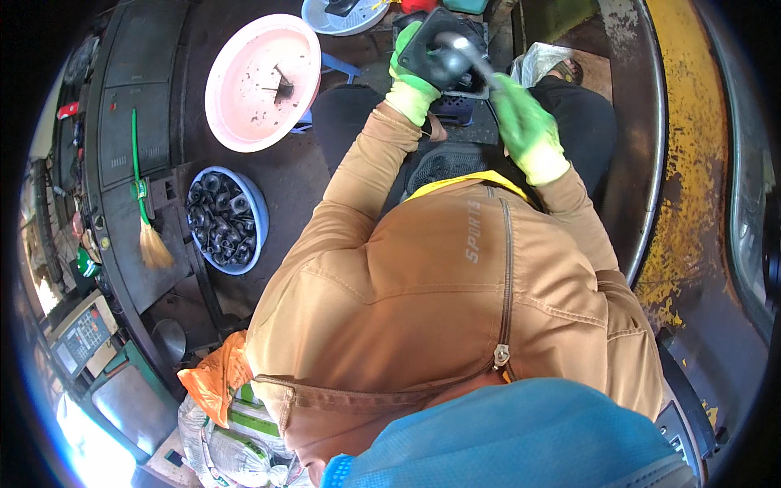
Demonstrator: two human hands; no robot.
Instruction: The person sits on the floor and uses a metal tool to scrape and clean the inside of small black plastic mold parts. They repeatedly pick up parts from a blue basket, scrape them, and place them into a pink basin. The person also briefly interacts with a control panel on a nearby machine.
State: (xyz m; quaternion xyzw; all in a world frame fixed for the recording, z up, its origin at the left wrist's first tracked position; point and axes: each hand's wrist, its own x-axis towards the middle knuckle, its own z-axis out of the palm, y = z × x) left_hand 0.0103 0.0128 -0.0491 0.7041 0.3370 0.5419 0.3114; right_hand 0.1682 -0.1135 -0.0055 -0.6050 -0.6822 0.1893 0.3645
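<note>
My left hand (412, 88), in a green glove with a yellow-green cuff, grips a black molded part (420, 54) by its edge. This part has a square flange and a rounded middle, and is tilted up. In my right hand (525, 122), gloved alike, is a shiny metal tool (468, 50) with a rounded end. Its end lies over the face of the part; whether they touch I cannot tell. Motion blurs the tool and hides its exact kind. Under both hands shows a dark purple plastic basket (454, 111), partly covered by the part.
A pink basin (232, 98) with a small dark piece stands on a blue stool at left. Below it, a blue-rimmed tub (262, 215) holds many black molded parts. A broom (150, 240) leans by grey cabinets. At right rises a worn yellow metal frame (687, 163).
</note>
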